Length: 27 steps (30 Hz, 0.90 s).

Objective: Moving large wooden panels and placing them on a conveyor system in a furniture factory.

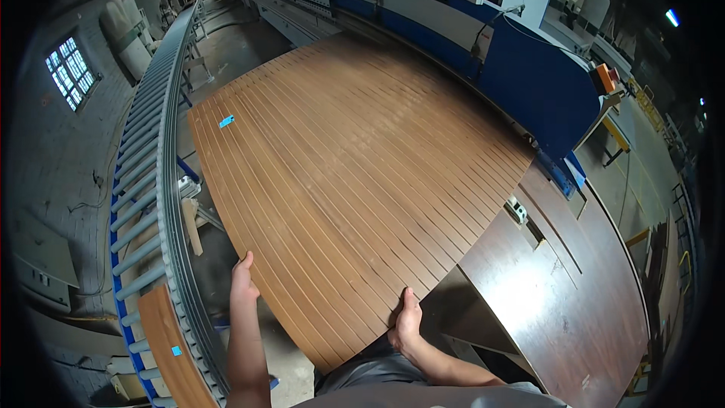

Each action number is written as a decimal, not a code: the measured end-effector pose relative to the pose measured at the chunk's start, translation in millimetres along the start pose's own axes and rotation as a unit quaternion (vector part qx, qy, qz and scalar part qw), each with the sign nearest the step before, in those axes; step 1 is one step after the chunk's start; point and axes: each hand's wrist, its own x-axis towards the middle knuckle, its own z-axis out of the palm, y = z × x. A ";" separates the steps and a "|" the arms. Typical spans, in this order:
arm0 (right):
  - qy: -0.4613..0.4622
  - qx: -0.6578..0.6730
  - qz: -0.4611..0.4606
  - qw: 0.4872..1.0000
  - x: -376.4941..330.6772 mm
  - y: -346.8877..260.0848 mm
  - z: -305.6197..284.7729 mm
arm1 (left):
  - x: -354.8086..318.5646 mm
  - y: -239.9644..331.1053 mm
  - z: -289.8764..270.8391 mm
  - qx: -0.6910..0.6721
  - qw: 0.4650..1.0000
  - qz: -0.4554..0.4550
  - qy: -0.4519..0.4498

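Observation:
A large brown wood panel with many parallel grooves stretches from my body toward the machine. A small blue sticker is on its far left part. My left hand holds the panel's left edge, thumb up at the rim and the other fingers mostly hidden. At the near right edge, my right hand grips the panel with its thumb over the top and its fingers out of sight below. The panel's near corner comes close to my waist.
The white and blue edge banding machine runs along the panel's far right side. On the left stands a roller conveyor carrying a narrow brown board with a blue sticker. A glossy dark brown table with slots lies at right.

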 end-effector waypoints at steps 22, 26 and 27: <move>-0.040 0.043 0.020 0.998 206.0 36.8 399.9 | 346.0 291.6 38.5 0.029 0.999 0.011 -0.010; -0.026 0.033 0.019 0.999 246.9 36.5 485.0 | 401.7 328.3 44.5 0.061 0.998 0.010 0.011; 0.002 0.009 0.013 1.000 257.4 36.9 502.8 | 406.2 325.3 42.1 0.062 0.998 0.008 0.015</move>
